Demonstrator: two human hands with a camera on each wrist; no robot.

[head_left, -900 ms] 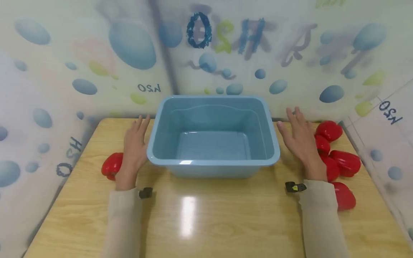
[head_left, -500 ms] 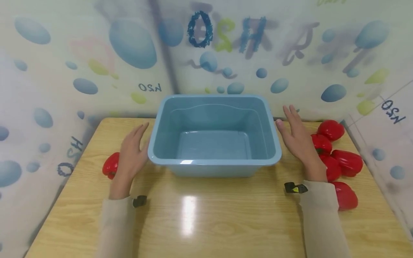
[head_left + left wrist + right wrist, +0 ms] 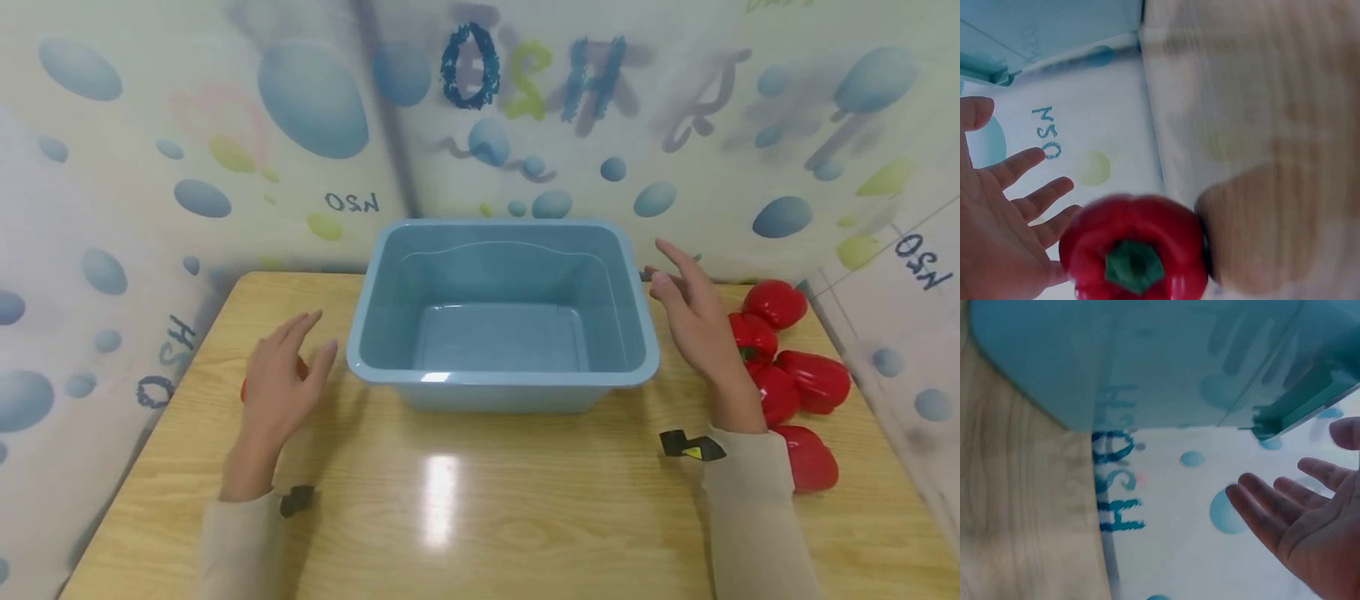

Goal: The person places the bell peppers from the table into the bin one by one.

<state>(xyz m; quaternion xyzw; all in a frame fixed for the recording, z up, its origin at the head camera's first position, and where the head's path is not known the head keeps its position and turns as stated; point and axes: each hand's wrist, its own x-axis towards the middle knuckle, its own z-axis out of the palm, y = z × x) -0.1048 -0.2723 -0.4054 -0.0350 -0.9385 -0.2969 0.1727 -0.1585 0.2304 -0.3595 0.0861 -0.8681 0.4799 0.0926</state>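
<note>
A light blue plastic tub [image 3: 502, 398] stands at the back middle of the table, with nothing inside it. My left hand [image 3: 279, 383] is left of the tub, apart from it, fingers spread and loosely bent. It hovers over a red bell pepper [image 3: 1132, 244] that it nearly hides in the head view. In the left wrist view the pepper's green stem faces the camera, close to the fingers; whether they touch is unclear. Near the tub's right wall is my right hand [image 3: 701, 325], fingers relaxed, holding nothing. Several red bell peppers [image 3: 813, 380] lie just right of it.
The pale wooden table [image 3: 525, 517] ends at a wall [image 3: 420, 167] behind the tub, printed with blue and green spots and letters. Another wall surface [image 3: 892, 333] borders the table on the right.
My left hand has left the tub's side, moving left and toward me until it covers the pepper there. My right hand stays near the tub, its fingers slightly more bent.
</note>
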